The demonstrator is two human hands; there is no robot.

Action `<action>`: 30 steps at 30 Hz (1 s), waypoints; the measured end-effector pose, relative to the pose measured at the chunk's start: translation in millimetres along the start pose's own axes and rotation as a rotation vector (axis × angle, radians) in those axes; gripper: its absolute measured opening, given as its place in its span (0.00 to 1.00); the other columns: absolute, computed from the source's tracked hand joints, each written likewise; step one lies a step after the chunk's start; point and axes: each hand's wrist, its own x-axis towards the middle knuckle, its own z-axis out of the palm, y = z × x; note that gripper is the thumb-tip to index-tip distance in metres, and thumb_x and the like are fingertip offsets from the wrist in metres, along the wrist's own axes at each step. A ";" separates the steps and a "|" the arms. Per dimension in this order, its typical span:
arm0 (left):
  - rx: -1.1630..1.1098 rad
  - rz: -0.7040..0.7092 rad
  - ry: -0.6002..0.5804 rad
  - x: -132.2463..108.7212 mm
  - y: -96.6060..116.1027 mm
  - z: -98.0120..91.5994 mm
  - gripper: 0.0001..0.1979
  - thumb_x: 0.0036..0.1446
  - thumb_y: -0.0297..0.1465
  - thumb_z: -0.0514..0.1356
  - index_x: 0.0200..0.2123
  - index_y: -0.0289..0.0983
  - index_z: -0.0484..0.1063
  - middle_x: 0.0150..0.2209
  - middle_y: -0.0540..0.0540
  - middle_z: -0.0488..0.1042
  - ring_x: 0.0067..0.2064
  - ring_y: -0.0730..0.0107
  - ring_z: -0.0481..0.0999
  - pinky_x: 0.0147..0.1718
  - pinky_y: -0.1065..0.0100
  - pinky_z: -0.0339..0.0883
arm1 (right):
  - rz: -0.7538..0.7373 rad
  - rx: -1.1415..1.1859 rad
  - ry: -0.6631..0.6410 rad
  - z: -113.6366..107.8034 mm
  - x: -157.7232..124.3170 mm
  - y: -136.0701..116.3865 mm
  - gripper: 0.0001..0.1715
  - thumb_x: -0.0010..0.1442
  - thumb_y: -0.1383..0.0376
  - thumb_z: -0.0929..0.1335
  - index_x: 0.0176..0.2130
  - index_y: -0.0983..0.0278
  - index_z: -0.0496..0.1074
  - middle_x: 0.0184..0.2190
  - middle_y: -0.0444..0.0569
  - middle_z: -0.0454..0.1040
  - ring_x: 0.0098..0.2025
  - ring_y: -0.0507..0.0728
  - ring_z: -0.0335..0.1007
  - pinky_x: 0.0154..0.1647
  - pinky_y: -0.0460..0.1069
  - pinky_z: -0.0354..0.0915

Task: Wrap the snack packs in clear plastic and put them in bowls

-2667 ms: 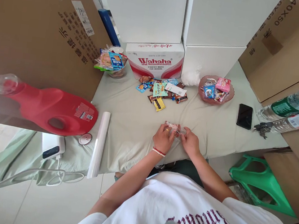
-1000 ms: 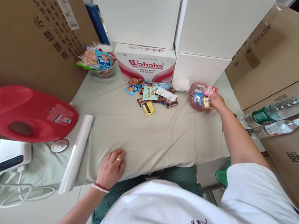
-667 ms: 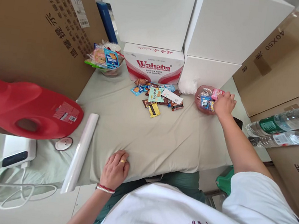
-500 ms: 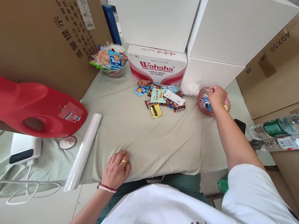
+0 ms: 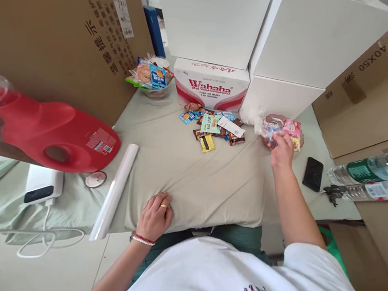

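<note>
At the right, my right hand [image 5: 282, 149] pinches a clear and blue plastic packet [image 5: 272, 129] over a reddish bowl [image 5: 271, 118] that holds pink and yellow packets [image 5: 292, 128]. My left hand [image 5: 155, 214] lies on the cloth [image 5: 192, 183] near the front edge, palm down, fingers loosely together and bare of any object. Between the hands and farther back is a pile of small snacks, with a yellow packet [image 5: 207, 143], a light green packet [image 5: 210, 124] and a white packet [image 5: 230, 126]. Crumpled clear plastic [image 5: 252, 114] touches the bowl's left side.
A Wahaha box [image 5: 210, 87] stands behind the pile. Another bowl [image 5: 156, 93] of snacks is back left. Left are a red jug [image 5: 74, 142], a white roll [image 5: 114, 192] and a power bank [image 5: 44, 183]. Right are a phone [image 5: 313, 174] and two bottles [image 5: 378, 166].
My right hand has moved down toward me, drawing the plastic packet up from the bowl. The view has shifted a little; my left hand rests in the same place.
</note>
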 end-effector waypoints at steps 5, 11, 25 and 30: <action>-0.375 -0.225 0.029 3.7 4.9 -6.2 0.08 0.66 0.34 0.59 0.46 0.40 0.73 0.48 0.40 0.76 0.52 0.54 0.76 0.54 0.51 0.71 | 0.393 0.453 -0.172 -40.4 -124.9 9.4 0.08 0.50 0.61 0.72 0.31 0.58 0.69 0.44 0.47 0.81 0.46 0.58 0.77 0.45 0.54 0.74; -1.454 -0.613 -0.190 51.4 78.4 4.7 0.33 0.54 0.47 0.72 0.59 0.45 0.68 0.61 0.37 0.68 0.62 0.50 0.72 0.51 0.51 0.76 | 0.632 0.563 -0.235 -35.7 -208.2 25.0 0.07 0.51 0.62 0.73 0.30 0.57 0.70 0.41 0.47 0.83 0.46 0.60 0.79 0.46 0.57 0.76; -1.884 -0.896 -0.221 82.8 111.0 14.6 0.19 0.40 0.35 0.80 0.33 0.38 0.78 0.33 0.51 0.79 0.34 0.73 0.77 0.37 0.67 0.72 | 0.472 0.116 -0.490 -27.5 -201.5 2.8 0.17 0.58 0.52 0.74 0.45 0.56 0.80 0.52 0.48 0.79 0.56 0.61 0.72 0.57 0.55 0.68; -1.876 -0.781 -0.292 80.1 122.1 12.9 0.18 0.45 0.35 0.78 0.39 0.38 0.80 0.37 0.48 0.81 0.40 0.67 0.79 0.45 0.63 0.72 | 0.570 0.052 -0.832 1.4 -203.3 7.0 0.27 0.52 0.47 0.79 0.45 0.60 0.80 0.40 0.46 0.80 0.42 0.56 0.73 0.47 0.51 0.67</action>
